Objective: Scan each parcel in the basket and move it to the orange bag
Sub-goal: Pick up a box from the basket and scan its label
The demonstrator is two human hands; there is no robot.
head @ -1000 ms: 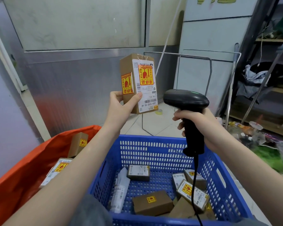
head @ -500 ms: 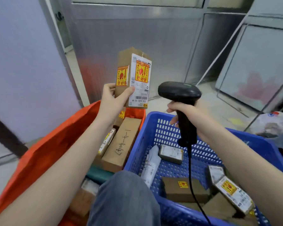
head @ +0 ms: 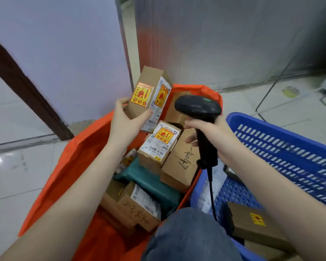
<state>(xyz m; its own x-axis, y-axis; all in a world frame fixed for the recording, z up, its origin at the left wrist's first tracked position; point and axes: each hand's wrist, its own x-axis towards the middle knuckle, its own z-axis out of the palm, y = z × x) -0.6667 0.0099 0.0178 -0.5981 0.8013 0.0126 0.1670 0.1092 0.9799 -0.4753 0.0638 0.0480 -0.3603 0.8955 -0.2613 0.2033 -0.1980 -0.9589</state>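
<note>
- Left hand (head: 125, 117) gripping the tall brown parcel (head: 148, 97), fingers curled round it, held just over the orange bag (head: 79, 153).
- Right hand (head: 213, 134) wrapped round the scanner (head: 198, 110) grip.
- Best to lower it onto the boxes below, not toss it. Fragile-looking stickers.
- More parcels waiting in the blue basket (head: 282, 147).

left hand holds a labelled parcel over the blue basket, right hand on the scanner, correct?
Not quite. In the head view the left hand holds the labelled parcel over the orange bag, not the blue basket. The right hand does grip the scanner.
</note>
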